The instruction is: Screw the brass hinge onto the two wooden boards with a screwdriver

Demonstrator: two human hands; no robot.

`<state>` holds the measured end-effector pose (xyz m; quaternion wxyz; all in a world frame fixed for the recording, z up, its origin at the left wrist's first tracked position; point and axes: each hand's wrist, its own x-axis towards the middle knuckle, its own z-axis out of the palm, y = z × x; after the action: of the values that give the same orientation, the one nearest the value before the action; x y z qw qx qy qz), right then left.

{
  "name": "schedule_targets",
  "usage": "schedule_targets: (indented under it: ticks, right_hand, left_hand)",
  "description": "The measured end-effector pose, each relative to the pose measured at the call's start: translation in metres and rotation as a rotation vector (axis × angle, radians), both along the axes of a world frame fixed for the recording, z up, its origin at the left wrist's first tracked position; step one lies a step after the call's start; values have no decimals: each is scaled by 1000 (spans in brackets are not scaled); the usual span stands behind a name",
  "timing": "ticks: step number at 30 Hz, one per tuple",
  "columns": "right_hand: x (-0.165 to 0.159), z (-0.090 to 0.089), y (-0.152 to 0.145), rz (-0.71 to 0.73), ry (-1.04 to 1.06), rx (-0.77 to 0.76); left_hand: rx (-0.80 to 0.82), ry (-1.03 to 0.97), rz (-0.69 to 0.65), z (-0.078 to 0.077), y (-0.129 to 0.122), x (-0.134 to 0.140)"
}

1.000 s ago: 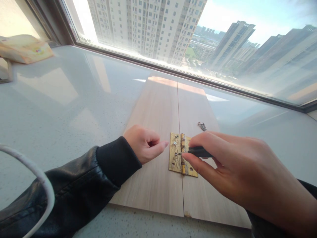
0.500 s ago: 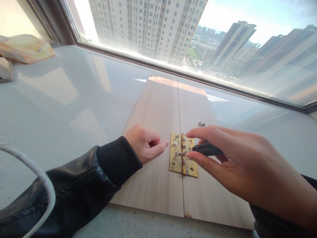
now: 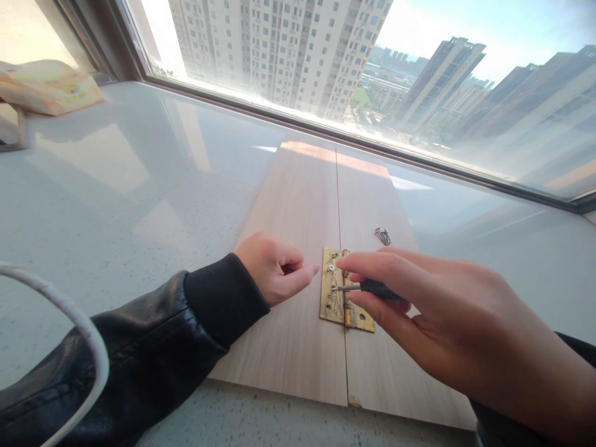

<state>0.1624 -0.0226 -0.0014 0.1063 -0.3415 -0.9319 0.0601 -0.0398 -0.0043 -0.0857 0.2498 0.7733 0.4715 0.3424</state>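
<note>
My right hand (image 3: 433, 304) grips a screwdriver (image 3: 379, 289) by its black handle, between thumb and fingers. The screwdriver lies nearly flat, pointing left, and its tip meets a screw (image 3: 334, 288) in the left leaf of a brass hinge (image 3: 329, 315). This worn hinge lies across the seam of two pale wooden boards (image 3: 298, 205); my fingers hide part of its right leaf. More screw heads show higher on the left leaf. Just left of the hinge, my left hand (image 3: 274, 270) rests curled on the board, its thumb towards the hinge and no object visible in it.
Several loose screws (image 3: 383, 236) lie on the right board beyond my right hand. The boards rest on a speckled white sill (image 3: 186, 217) below a window. A white cable (image 3: 95, 347) loops over my left sleeve. A soft pack (image 3: 51, 87) sits at the far left.
My right hand has shifted slightly left, with its index finger now over the hinge's knuckle. More of the loose screws shows. The left hand stays nearly still.
</note>
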Motion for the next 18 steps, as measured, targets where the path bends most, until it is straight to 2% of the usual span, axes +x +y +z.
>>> schedule_targets:
  ticks: [2,6,9,18]
  right_hand:
    - [0,-1,1,9,-8,-3]
    - [1,3,1,31,22,-203]
    - [3,6,0,0,-2,-258]
    - [5,2,-2,-39,-94,32]
  left_hand:
    - [1,-2,1,0,0,0]
    - [-14,-4,3,1,0,0]
    - [-24,-4,2,2,-1,0]
    - [-35,5,1,1,0,0]
